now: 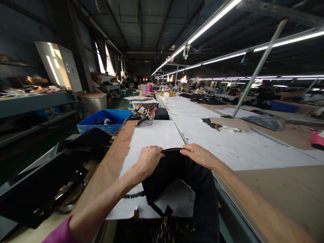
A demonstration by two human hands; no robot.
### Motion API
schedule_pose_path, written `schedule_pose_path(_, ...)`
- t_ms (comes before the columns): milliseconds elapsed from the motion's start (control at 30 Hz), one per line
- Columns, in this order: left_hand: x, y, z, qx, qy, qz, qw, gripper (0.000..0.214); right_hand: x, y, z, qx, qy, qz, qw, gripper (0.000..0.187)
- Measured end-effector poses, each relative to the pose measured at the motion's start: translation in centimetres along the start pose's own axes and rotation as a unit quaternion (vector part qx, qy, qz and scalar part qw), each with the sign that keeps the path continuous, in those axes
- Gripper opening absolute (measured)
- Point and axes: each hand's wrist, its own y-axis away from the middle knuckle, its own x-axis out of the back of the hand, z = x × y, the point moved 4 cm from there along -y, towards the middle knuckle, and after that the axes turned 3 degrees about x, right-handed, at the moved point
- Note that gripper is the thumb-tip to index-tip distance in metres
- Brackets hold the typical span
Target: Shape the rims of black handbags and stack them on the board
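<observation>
Gripping the curved upper rim of a black fabric piece [174, 175] with both hands, side by side, thumbs nearly meeting at the top of the curve. On the near-left of the rim, closed tight with the left hand [148, 162]: knuckles up, fingers curled over the edge, wrist bent slightly inward, forearm running in from the lower left out of a pink sleeve [59, 234]. On the right of the rim, pinching with the right hand [198, 155]: palm down, fingers flat and pointed toward the other hand, forearm stretched long from the lower right.

Below both grips, hanging and bunched toward the body, with its lower part over a torn white sheet [157, 135] on the table [111, 162]. Just beyond the grips, bare white sheet. Farther ahead and left of the grips, a blue bin [106, 121]. Left of the left wrist and well apart, a pile of black bags [37, 192] with metal fittings. Straight ahead past the sheet, a small black stack [161, 113]. Far off down the line, a person in a pink top [149, 88].
</observation>
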Motion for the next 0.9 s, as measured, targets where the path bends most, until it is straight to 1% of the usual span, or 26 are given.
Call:
schedule_pose_path(133, -0.2, -0.7, 0.0, 0.000, 0.046, -0.011, 0.999, 0.019, 0.0, 0.2, 0.1, -0.013, 0.008, 0.003, 1.000, 0.033)
schedule_pose_path(233, -0.1, -1.3, -0.2, 0.002, 0.091, -0.017, 0.996, 0.018, 0.1, 0.2, -0.3, -0.007, 0.020, 0.005, 1.000, 0.033)
schedule_pose_path(333, 0.1, -2.2, 0.1, -0.003, 0.107, -0.028, 0.994, 0.019, 0.2, 0.0, -0.8, -0.011, 0.050, 0.008, 0.999, 0.032)
schedule_pose_path(433, 0.1, -3.4, 0.7, -0.021, 0.100, -0.052, 0.993, 0.018, 0.2, -0.1, -1.0, -0.031, 0.079, 0.015, 0.996, 0.031)
schedule_pose_path(533, -0.1, -4.4, 1.7, -0.050, 0.096, -0.073, 0.991, 0.018, 0.2, -0.1, -1.1, -0.026, 0.082, 0.017, 0.996, 0.029)
schedule_pose_path(667, -0.4, -5.2, 2.9, -0.084, 0.073, -0.061, 0.992, 0.019, 0.3, 0.0, -1.0, -0.028, 0.081, 0.016, 0.996, 0.028)
schedule_pose_path(800, -0.5, -5.4, 3.5, -0.103, 0.011, -0.053, 0.993, 0.023, 0.3, 0.2, -0.9, -0.043, 0.099, 0.021, 0.994, 0.030)
schedule_pose_path(900, -0.4, -5.3, 3.7, -0.109, -0.013, -0.051, 0.993, 0.024, 0.3, 0.5, -1.4, -0.036, 0.132, 0.044, 0.990, 0.028)
